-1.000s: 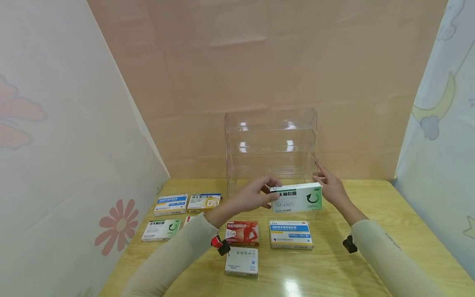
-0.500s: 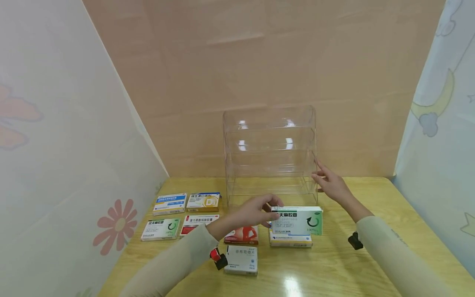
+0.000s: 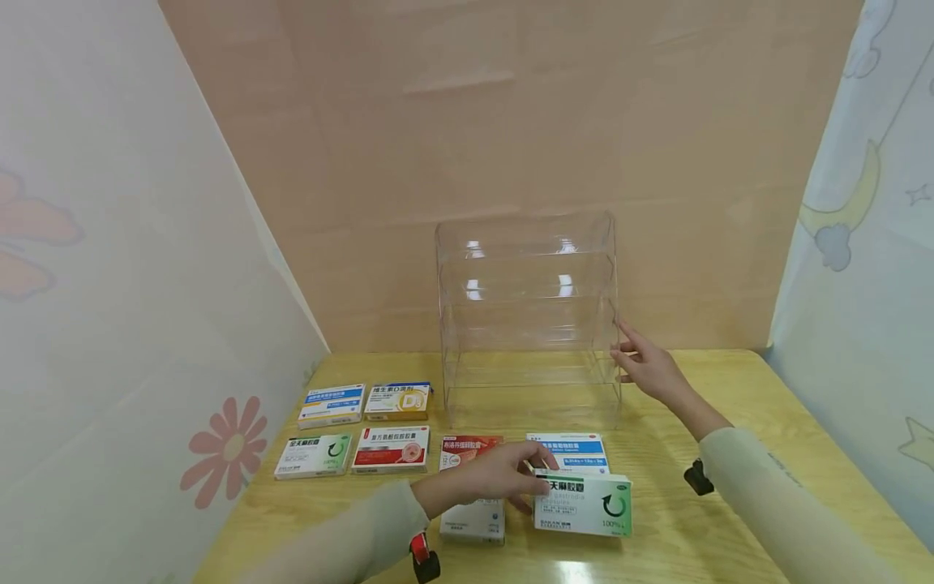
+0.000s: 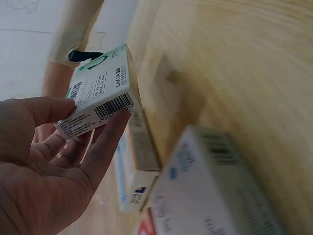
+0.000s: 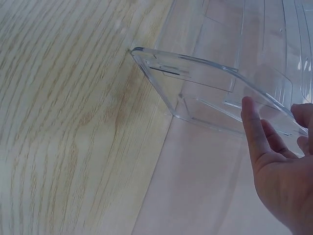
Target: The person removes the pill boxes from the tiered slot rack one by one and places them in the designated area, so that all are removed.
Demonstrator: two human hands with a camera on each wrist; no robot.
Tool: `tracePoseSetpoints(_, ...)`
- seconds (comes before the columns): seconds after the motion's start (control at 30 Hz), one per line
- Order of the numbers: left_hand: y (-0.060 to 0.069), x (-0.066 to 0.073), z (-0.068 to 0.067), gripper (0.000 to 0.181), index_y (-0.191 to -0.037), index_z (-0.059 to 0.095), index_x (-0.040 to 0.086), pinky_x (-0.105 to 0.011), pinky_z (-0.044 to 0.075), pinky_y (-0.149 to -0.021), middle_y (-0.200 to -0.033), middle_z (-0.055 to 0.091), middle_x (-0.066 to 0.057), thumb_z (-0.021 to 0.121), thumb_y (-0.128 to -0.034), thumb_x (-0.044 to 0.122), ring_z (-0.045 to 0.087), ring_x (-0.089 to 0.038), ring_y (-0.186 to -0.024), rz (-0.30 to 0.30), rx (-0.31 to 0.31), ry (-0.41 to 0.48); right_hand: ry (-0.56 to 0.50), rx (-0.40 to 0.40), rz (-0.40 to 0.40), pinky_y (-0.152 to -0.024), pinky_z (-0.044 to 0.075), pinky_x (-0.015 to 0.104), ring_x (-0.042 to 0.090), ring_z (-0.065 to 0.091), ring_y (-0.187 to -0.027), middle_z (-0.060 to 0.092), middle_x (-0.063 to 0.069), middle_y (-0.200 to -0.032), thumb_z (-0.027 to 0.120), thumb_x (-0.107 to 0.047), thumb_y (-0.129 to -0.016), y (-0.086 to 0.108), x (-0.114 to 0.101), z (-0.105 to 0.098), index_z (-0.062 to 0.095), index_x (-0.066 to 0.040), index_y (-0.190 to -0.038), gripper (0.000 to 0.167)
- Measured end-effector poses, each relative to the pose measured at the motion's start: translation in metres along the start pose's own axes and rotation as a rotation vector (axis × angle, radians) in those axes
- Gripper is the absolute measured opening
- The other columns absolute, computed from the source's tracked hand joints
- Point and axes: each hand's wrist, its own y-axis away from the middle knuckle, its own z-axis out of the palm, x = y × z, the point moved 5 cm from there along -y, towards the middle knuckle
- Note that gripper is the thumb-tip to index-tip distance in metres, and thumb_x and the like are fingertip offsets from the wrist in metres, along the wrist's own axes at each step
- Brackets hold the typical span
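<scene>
My left hand (image 3: 499, 480) pinches a white-and-green medicine box (image 3: 582, 507) by its left end. In the left wrist view, the thumb lies on the printed face of this box (image 4: 100, 90) and fingers support it from below. It is raised off the table, just in front of a blue-and-white medicine box (image 3: 572, 450) that it partly covers. My right hand (image 3: 652, 371) holds the right side edge of a clear plastic display rack (image 3: 529, 397). In the right wrist view, the index finger lies along the side panel, with the thumb at its edge.
At the left lie a blue-and-white box (image 3: 332, 405), a vitamin D box (image 3: 397, 401), a green-and-white box (image 3: 312, 456) and a red-and-white box (image 3: 390, 448). Under my left forearm and hand are a red box (image 3: 467, 446) and a white box (image 3: 473, 527). Walls flank the table (image 3: 693, 519).
My left hand has carried the green-and-white box down from before the rack toward the near side of the table, past the blue-and-white box. My right hand stays at the rack's edge.
</scene>
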Motion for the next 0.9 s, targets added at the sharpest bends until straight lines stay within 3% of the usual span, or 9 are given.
tracePoseSetpoints(0.17, 0.003, -0.013, 0.011, 0.022, -0.112, 0.066, 0.014, -0.027, 0.056, -0.074, -0.100, 0.061, 0.005, 0.073, -0.0918, 0.007, 0.061, -0.009, -0.088, -0.001, 0.021, -0.075, -0.005, 0.008, 0.009, -0.078, 0.062, 0.041, 0.048, 0.060, -0.117, 0.051, 0.031, -0.136, 0.050, -0.022, -0.108, 0.004, -0.002, -0.002, 0.012, -0.020, -0.164, 0.068)
tracePoseSetpoints(0.3, 0.004, -0.019, 0.016, 0.023, -0.112, 0.067, 0.014, -0.023, 0.049, -0.078, -0.099, 0.063, 0.006, 0.073, -0.0908, 0.008, 0.059, -0.006, -0.088, 0.009, 0.025, -0.088, -0.018, 0.006, 0.030, -0.078, 0.062, 0.039, 0.049, 0.059, -0.118, 0.051, 0.029, -0.137, 0.050, -0.024, -0.108, 0.007, -0.003, -0.003, 0.012, -0.022, -0.164, 0.068)
tracePoseSetpoints(0.43, 0.005, -0.027, 0.023, 0.022, -0.112, 0.066, 0.013, -0.032, 0.060, -0.070, -0.099, 0.061, 0.000, 0.071, -0.0928, 0.005, 0.065, -0.013, -0.080, -0.035, -0.015, 0.011, -0.025, 0.000, 0.040, -0.078, 0.062, 0.038, 0.047, 0.060, -0.118, 0.051, 0.029, -0.137, 0.050, -0.029, -0.108, 0.010, -0.004, -0.004, 0.013, -0.023, -0.164, 0.068)
tracePoseSetpoints(0.53, 0.006, -0.032, 0.028, 0.021, -0.113, 0.065, 0.012, -0.040, 0.062, -0.061, -0.099, 0.059, -0.004, 0.068, -0.0946, 0.004, 0.068, -0.021, -0.071, -0.070, -0.050, 0.090, -0.029, -0.005, 0.050, -0.079, 0.062, 0.040, 0.045, 0.060, -0.117, 0.051, 0.028, -0.137, 0.051, -0.028, -0.108, 0.012, -0.004, -0.004, 0.013, -0.023, -0.164, 0.068)
tracePoseSetpoints(0.63, 0.006, -0.035, 0.030, 0.022, -0.114, 0.065, 0.012, -0.038, 0.062, -0.062, -0.099, 0.059, -0.005, 0.068, -0.0946, 0.002, 0.067, -0.020, -0.074, -0.076, -0.044, 0.097, -0.033, -0.006, 0.051, -0.079, 0.062, 0.040, 0.045, 0.060, -0.117, 0.051, 0.029, -0.137, 0.051, -0.024, -0.108, 0.012, -0.005, -0.004, 0.013, -0.021, -0.164, 0.068)
tracePoseSetpoints(0.73, 0.005, -0.036, 0.029, 0.022, -0.112, 0.066, 0.013, -0.034, 0.062, -0.064, -0.098, 0.059, -0.002, 0.069, -0.0938, 0.003, 0.064, -0.015, -0.080, -0.075, -0.002, 0.037, -0.036, -0.004, 0.043, -0.080, 0.061, 0.041, 0.047, 0.059, -0.118, 0.050, 0.029, -0.136, 0.050, -0.025, -0.108, 0.012, -0.007, -0.003, 0.013, -0.019, -0.164, 0.068)
tracePoseSetpoints(0.9, 0.006, -0.035, 0.027, 0.019, -0.108, 0.068, 0.018, -0.026, 0.054, -0.073, -0.096, 0.061, 0.006, 0.074, -0.0918, 0.011, 0.058, -0.007, -0.086, -0.092, 0.060, -0.164, -0.045, -0.005, 0.051, -0.080, 0.061, 0.043, 0.048, 0.059, -0.119, 0.050, 0.030, -0.136, 0.050, -0.025, -0.108, 0.013, -0.009, -0.002, 0.013, -0.019, -0.164, 0.067)
